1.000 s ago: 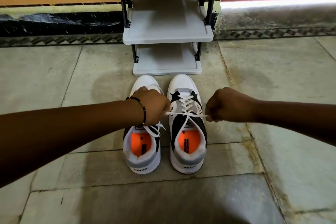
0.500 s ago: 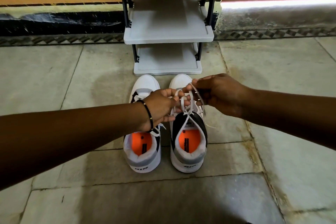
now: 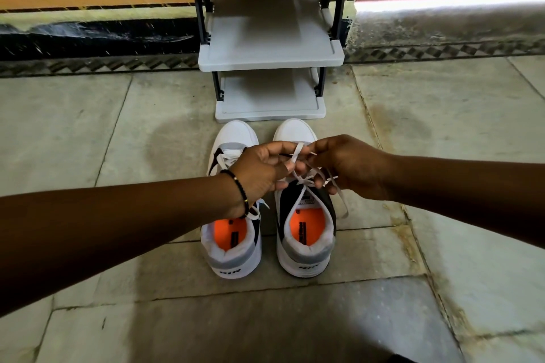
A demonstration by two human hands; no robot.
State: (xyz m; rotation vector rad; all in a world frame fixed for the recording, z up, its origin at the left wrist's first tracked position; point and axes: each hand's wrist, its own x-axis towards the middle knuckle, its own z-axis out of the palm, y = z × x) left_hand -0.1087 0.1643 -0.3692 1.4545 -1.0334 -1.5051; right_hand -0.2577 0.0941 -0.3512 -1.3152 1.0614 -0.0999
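Pinching the flat white shoelace (image 3: 295,154) w/ left hand (image 3: 259,171) fingers, held up in a loop. Pinching it w/ right hand (image 3: 354,168) fingers too, just above the white-and-black sneaker w/ orange inside (image 3: 306,233). Sitting on grey stone floor (image 3: 88,127), beside 2nd matching sneaker (image 3: 233,244), in front of grey plastic shoe rack (image 3: 271,53).

The left hand (image 3: 262,169) and right hand (image 3: 352,165), a second ago drawn well apart with the white shoelace (image 3: 295,154) stretched taut between the fists, now meet over the right sneaker (image 3: 305,234). The lace no longer runs straight. A loop stands up between the fingertips of both hands, and a loose end (image 3: 342,203) dangles below the right fingers.
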